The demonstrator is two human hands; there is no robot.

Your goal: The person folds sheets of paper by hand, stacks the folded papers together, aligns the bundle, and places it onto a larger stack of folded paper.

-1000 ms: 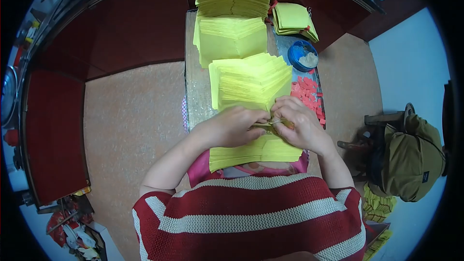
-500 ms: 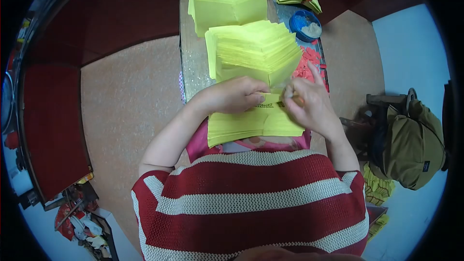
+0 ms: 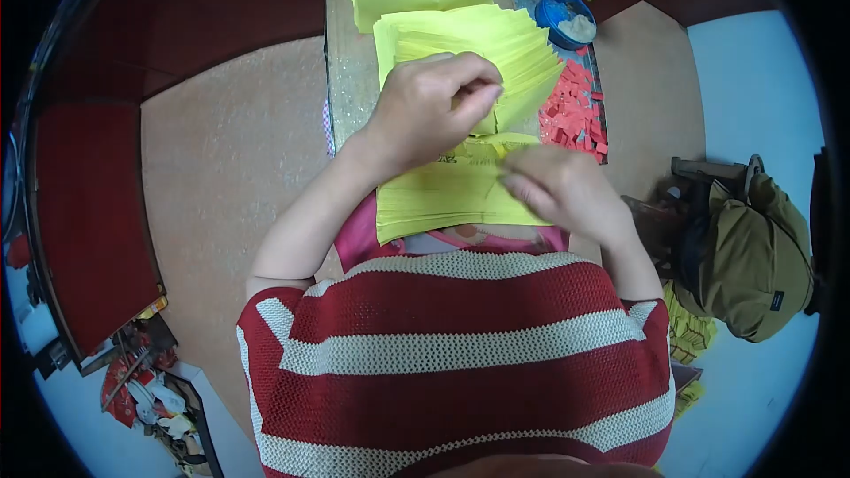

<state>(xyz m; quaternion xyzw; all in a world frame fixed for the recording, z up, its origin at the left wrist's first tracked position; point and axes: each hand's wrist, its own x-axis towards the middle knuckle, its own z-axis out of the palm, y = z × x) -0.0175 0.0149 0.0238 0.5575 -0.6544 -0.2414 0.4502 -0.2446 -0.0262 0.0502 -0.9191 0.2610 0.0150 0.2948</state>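
The printed yellow paper stack [image 3: 427, 198] lies with its long axis left to right, on the near side of both hands; the right hand [image 3: 565, 183] is closer, blurred over the stack's right part, its grip unclear. Past the stack's far edge, the left hand [image 3: 438, 104] is curled, thumb close to forefinger, whether pinching anything I cannot tell. Beyond the stack's right end lie red paper slips [image 3: 575, 112], and straight past it a fanned yellow paper pile [image 3: 521, 51].

Yellow papers [image 3: 443, 199], red scraps [image 3: 574, 111], red-and-white striped top [image 3: 460, 354]
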